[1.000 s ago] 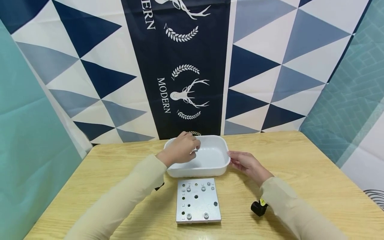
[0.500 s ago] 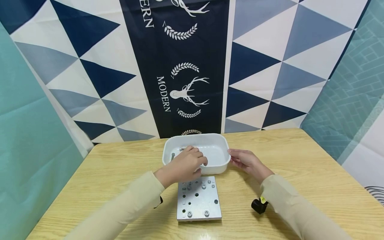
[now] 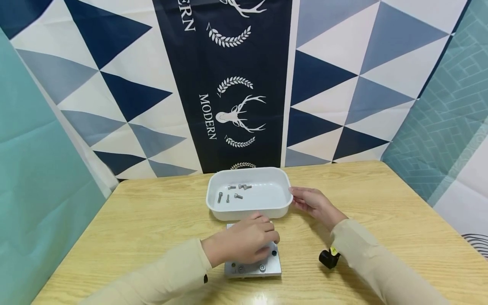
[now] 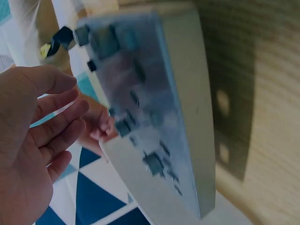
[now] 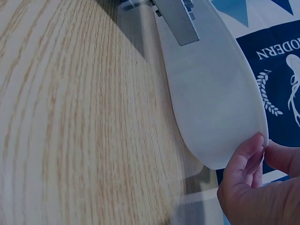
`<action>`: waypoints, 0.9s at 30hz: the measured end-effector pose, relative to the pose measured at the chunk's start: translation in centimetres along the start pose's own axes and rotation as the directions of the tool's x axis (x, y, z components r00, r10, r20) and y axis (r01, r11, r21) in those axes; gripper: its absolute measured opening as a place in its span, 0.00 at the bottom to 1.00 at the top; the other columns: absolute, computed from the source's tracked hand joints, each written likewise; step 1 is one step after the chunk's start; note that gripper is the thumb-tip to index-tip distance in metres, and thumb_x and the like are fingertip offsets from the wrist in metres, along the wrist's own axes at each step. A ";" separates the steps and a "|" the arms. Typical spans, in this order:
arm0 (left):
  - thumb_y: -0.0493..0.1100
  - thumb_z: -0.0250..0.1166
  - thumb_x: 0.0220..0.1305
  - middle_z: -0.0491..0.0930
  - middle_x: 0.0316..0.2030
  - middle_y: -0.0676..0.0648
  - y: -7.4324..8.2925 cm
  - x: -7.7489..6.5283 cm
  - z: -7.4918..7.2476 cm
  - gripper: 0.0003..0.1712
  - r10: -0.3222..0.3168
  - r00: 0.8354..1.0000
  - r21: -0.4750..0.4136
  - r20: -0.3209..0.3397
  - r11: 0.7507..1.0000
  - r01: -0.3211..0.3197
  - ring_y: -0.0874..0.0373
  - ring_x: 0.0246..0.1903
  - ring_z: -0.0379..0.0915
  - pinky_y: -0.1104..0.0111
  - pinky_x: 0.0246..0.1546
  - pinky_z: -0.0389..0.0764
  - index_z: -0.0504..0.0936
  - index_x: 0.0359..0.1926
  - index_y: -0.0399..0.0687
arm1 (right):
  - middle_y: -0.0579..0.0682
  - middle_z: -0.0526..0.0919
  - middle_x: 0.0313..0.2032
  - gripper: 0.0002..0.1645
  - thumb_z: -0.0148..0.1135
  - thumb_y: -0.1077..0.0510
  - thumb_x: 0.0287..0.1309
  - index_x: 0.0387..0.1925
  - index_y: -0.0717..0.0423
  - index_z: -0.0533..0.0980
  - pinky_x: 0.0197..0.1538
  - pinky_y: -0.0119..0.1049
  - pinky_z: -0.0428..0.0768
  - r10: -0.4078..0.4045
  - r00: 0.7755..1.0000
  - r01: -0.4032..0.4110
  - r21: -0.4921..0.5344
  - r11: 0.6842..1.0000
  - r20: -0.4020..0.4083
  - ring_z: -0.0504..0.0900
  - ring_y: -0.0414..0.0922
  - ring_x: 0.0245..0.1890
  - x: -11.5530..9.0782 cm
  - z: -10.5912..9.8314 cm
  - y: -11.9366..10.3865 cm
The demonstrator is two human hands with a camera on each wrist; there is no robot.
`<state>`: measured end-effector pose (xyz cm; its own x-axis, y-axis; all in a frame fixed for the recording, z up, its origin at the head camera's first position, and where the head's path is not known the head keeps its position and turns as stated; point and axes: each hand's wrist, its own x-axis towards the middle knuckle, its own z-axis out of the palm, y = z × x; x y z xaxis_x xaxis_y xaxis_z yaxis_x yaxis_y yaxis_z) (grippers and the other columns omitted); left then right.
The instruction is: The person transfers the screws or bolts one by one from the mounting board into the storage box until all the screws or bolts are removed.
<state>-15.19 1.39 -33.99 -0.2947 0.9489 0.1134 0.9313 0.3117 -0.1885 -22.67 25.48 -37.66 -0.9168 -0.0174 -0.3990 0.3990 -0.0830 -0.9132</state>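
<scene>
A white plastic tray (image 3: 267,213) stands at the back of the table, with several socket-head screws (image 3: 238,196) lying loose in its left part. My right hand (image 3: 316,205) pinches the tray's right end by the rim, thumb and fingers on either side of the wall in the right wrist view. In front of the tray lies a silver metal plate (image 3: 272,267) with holes and screws standing up from it. Over the plate hovers my left hand (image 3: 248,240), hiding most of its far half. In the left wrist view its fingers are loosely bent, and nothing shows between them.
A black wrist-camera piece (image 3: 328,258) sits beneath the right sleeve. The wooden table (image 3: 152,212) ends at a patterned cloth backdrop (image 3: 244,84), with a teal cloth (image 3: 45,169) along the left side.
My left hand has come out of the tray, back toward the body, and is now over the metal plate. The screws in the tray have come into sight. My right hand stays at the rim.
</scene>
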 end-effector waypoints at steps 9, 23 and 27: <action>0.48 0.63 0.61 0.79 0.34 0.62 1.1 0.0 1.0 0.06 0.086 0.996 0.096 -0.005 0.992 -0.085 0.66 0.40 0.71 0.73 0.49 0.69 0.79 0.40 0.60 | 0.40 0.82 0.25 0.32 0.55 0.58 0.66 0.66 0.68 0.61 0.35 0.22 0.80 -0.005 1.000 0.005 0.029 1.000 0.003 0.78 0.32 0.27 0.0 0.1 0.5; 0.48 0.61 0.62 0.79 0.33 0.64 0.7 0.5 1.3 0.03 0.181 0.983 0.241 0.020 0.954 -0.181 0.66 0.36 0.70 0.75 0.46 0.69 0.79 0.36 0.62 | 0.40 0.82 0.26 0.33 0.56 0.58 0.65 0.67 0.68 0.60 0.36 0.22 0.80 -0.013 1.000 0.012 0.061 0.998 0.013 0.79 0.32 0.27 0.0 0.1 0.6; 0.50 0.61 0.62 0.79 0.34 0.65 0.4 0.4 1.1 0.03 0.201 0.979 0.243 0.032 0.949 -0.203 0.67 0.37 0.70 0.75 0.47 0.69 0.80 0.37 0.63 | 0.40 0.82 0.26 0.33 0.56 0.58 0.65 0.67 0.68 0.60 0.35 0.21 0.80 -0.019 1.000 0.019 0.047 0.999 0.016 0.79 0.31 0.27 -0.2 0.3 0.3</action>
<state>-15.19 1.93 -35.07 -0.1077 0.9933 0.0423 0.8913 0.1154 -0.4385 -22.34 25.14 -37.83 -0.9245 -0.0320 -0.3797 0.3805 -0.1302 -0.9156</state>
